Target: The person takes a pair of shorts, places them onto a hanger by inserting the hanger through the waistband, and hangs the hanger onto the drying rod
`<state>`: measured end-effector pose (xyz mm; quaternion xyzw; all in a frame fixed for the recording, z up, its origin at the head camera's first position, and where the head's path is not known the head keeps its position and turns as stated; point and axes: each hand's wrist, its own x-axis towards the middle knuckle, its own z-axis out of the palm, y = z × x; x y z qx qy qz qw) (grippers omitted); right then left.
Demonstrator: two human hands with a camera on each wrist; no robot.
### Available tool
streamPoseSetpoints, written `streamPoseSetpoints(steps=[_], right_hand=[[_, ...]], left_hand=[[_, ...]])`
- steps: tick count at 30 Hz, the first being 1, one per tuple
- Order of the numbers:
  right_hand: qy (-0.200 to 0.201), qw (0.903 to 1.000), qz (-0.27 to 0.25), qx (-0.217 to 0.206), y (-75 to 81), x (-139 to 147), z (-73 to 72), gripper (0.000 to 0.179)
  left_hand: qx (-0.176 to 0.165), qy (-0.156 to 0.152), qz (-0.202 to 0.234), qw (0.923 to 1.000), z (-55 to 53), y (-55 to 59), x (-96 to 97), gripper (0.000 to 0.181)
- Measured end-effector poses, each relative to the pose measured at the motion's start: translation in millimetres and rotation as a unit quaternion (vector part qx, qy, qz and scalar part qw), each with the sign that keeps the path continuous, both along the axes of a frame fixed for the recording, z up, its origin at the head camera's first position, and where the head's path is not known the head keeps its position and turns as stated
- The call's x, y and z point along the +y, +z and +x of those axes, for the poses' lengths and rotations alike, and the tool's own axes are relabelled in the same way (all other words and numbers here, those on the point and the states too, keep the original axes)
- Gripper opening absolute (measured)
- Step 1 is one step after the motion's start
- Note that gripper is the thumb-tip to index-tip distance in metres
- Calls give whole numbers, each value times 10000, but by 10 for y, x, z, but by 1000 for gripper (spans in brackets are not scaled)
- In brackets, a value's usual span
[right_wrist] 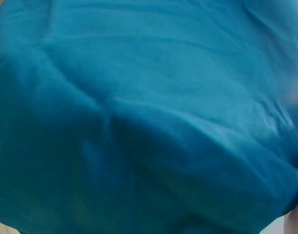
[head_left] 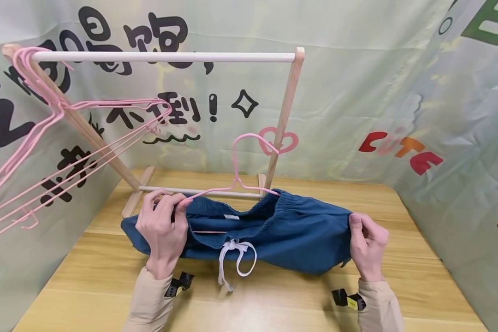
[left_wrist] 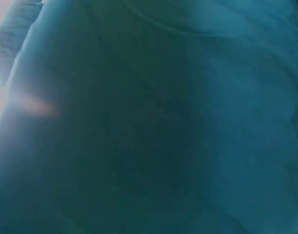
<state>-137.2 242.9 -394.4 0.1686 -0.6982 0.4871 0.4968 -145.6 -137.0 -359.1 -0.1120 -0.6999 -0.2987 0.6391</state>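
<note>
A dark blue garment [head_left: 303, 230] with a gathered opening and a white drawstring [head_left: 232, 246] tied in a bow spreads between both hands. A pink hanger [head_left: 235, 161] stands in its opening, hook up; its right shoulder goes under the cloth and its lower bar shows inside. My left hand [head_left: 162, 226] pinches the hanger's left shoulder beside the opening's edge. At the far right side of the garment, my right hand [head_left: 367, 242] grips the cloth between thumb and fingers. Blue cloth [left_wrist: 139, 122] fills the left wrist view, and creased cloth [right_wrist: 153, 122] most of the right wrist view.
Behind the garment stands a rack with wooden posts [head_left: 287, 97] and a white rail [head_left: 166, 57]. Several pink hangers [head_left: 58, 102] hang at the rail's left end. The wooden table [head_left: 274, 304] is bordered by printed cloth walls [head_left: 336, 92].
</note>
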Motion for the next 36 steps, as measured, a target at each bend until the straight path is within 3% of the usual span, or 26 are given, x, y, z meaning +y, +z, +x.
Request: streamPoseSetpoints(steps=[5,14,25,36], right_hand=[[-133,9991,-334,-209,-25,20,-33,25],[-252,9984,-253,-428,-25,-12,-18,23],[-27,9995,-207,-235,-45,-49,-42,21],[18,9983,-306,-494,-12,-57,-11,22]], left_hand=[[78,57,196,9998,1,31,-48,49],[119,314,420,9986,7,43,-76,51],[175,433,547,9974,-2,51,-102,53],[126,110,433,9989,7,45,-109,51]])
